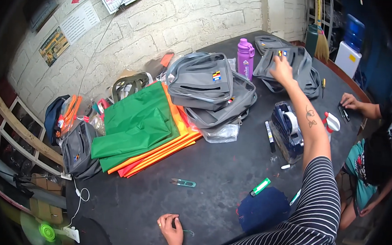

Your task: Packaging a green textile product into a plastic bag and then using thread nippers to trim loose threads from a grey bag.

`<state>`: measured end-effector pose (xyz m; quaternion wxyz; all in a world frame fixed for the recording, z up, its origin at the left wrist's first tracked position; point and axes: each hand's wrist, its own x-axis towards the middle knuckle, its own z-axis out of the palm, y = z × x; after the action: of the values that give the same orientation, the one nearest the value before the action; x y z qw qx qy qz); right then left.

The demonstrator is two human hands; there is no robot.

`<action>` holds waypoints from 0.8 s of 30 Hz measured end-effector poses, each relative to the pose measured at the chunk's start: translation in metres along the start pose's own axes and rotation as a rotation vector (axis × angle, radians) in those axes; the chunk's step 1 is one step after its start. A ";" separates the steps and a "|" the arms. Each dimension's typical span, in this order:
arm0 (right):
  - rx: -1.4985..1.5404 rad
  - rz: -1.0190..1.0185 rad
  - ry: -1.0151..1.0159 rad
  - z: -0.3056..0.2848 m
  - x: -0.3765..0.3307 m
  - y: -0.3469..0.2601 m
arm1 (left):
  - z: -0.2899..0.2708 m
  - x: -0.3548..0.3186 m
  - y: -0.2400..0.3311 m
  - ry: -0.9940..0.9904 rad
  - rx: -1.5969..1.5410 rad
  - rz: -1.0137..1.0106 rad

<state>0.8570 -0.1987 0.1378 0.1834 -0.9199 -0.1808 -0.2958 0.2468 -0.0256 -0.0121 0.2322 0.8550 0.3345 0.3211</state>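
My right arm, in a black-and-white striped sleeve, stretches to the far right of the table. There my right hand (281, 70) grips the front of a grey backpack (300, 68), its fingers around a small coloured flag patch. Near the front edge, my left hand (170, 231) rests on the dark table (141, 204) with its fingers loosely out and nothing visible in them. A short green thread lies beside it. Farther in are thread snips (183, 183) with a teal handle. Two more grey backpacks (203, 80) are stacked at the middle back.
Folded green fabric (135, 121) lies on orange sheets at left, beside a grey bag (78, 149). A purple bottle (245, 58), tape dispenser (287, 128), marker (270, 137), green cutter (260, 187) and navy cloth (262, 209) are around. Another person's hand (350, 102) touches a black object at right.
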 end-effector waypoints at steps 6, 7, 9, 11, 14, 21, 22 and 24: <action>-0.460 0.086 -0.620 0.033 -0.040 0.072 | -0.003 -0.001 0.001 0.004 0.053 -0.033; -0.471 0.105 -0.634 0.039 -0.044 0.089 | -0.001 0.000 0.002 -0.005 0.055 -0.020; -0.495 0.088 -0.623 0.035 -0.055 0.087 | -0.003 -0.001 0.003 -0.002 0.074 -0.021; -0.472 0.052 -0.567 0.044 -0.050 0.092 | -0.002 -0.002 0.004 0.003 0.079 -0.012; -0.247 0.116 -0.244 0.033 -0.038 0.102 | -0.002 0.000 0.004 -0.006 0.059 -0.013; 0.550 0.345 0.720 -0.071 0.060 0.074 | -0.003 0.001 0.004 0.012 0.032 -0.008; 0.555 0.123 0.851 -0.084 0.067 0.055 | -0.003 0.001 0.003 0.015 0.030 -0.010; 0.712 0.035 0.853 -0.125 0.063 -0.015 | -0.006 -0.001 0.000 0.040 0.050 0.000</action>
<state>0.8382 -0.2268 0.2742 0.5447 -0.6027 -0.1637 -0.5597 0.2422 -0.0252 -0.0082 0.2037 0.8541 0.3470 0.3297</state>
